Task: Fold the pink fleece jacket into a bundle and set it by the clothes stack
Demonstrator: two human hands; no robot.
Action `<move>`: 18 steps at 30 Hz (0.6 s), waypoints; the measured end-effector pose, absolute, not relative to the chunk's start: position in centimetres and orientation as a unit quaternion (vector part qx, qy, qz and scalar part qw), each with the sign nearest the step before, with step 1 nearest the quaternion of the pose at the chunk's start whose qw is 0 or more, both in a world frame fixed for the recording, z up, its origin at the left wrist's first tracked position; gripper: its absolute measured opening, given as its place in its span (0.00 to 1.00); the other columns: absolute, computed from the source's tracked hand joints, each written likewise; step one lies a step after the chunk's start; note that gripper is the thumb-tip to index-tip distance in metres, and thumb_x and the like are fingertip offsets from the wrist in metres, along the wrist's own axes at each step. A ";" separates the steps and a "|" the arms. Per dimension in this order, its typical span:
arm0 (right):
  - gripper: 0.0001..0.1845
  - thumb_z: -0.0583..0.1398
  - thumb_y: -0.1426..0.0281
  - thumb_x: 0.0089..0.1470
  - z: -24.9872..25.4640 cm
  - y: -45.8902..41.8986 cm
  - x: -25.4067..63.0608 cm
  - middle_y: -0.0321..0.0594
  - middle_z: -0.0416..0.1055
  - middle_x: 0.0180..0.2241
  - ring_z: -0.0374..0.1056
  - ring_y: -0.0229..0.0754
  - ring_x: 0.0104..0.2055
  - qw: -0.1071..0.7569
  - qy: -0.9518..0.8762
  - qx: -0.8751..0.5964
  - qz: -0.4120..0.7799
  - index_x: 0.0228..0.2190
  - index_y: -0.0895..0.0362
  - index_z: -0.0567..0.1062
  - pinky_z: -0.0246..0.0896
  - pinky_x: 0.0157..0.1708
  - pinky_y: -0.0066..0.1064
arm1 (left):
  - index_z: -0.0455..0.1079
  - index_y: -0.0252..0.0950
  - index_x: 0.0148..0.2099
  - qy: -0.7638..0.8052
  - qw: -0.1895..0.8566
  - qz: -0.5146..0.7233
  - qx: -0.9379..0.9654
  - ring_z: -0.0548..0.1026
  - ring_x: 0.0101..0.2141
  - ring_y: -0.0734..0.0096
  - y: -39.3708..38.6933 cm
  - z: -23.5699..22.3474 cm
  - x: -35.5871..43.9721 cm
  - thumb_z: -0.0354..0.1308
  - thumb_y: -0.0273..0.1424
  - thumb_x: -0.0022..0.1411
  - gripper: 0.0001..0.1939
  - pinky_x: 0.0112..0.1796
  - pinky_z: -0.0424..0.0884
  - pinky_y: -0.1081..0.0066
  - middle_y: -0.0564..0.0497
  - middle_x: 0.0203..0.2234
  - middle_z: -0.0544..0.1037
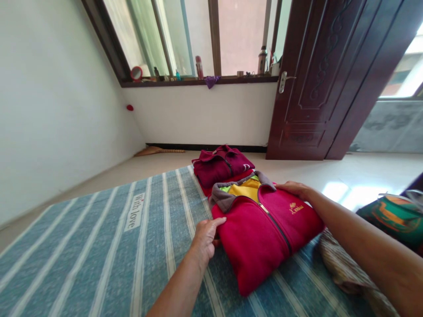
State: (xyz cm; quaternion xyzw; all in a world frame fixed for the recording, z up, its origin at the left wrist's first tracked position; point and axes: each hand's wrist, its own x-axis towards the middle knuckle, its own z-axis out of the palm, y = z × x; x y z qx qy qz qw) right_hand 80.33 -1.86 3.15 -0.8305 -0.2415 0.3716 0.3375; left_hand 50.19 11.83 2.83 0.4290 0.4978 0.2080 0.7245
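A red zip-up jacket lies folded on the bed, with its grey collar pointing away from me and a yellow lining showing at the neck. My left hand grips its left edge, thumb on top and the other fingers mostly hidden under the fabric. At the far right shoulder, my right hand holds the jacket's edge, its fingertips partly out of sight. Just beyond the collar rests a folded maroon jacket with a dark zip, on top of other red cloth.
A blue striped sheet covers the bed. To the right lie a brown patterned cloth and a green bag-like item. Behind stand a dark red door and a window sill with bottles; a broom is on the floor.
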 end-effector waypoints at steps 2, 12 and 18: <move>0.22 0.61 0.51 0.50 3.3 -1.9 80.1 0.49 0.77 0.30 0.75 0.48 0.34 0.364 -0.225 -0.819 0.383 0.28 0.59 0.75 0.72 0.32 0.34 | 0.66 0.33 0.27 0.493 0.733 0.211 0.419 0.70 0.15 0.72 11.8 3.0 50.3 0.65 0.23 0.46 0.09 0.17 0.65 0.74 0.51 0.16 0.75; 0.20 0.63 0.53 0.48 4.8 -0.7 81.4 0.51 0.77 0.34 0.74 0.47 0.33 0.406 -0.185 -0.809 0.384 0.28 0.59 0.74 0.72 0.30 0.31 | 0.66 0.34 0.29 0.465 0.743 0.255 0.409 0.69 0.14 0.74 11.3 2.9 51.2 0.66 0.24 0.47 0.10 0.17 0.64 0.75 0.53 0.17 0.75; 0.20 0.63 0.53 0.48 1.5 -1.2 81.5 0.52 0.77 0.31 0.74 0.48 0.31 0.361 -0.159 -0.852 0.345 0.24 0.59 0.74 0.68 0.26 0.30 | 0.67 0.32 0.30 0.478 0.726 0.247 0.428 0.72 0.17 0.70 11.0 1.0 51.1 0.68 0.27 0.47 0.12 0.16 0.65 0.74 0.49 0.19 0.76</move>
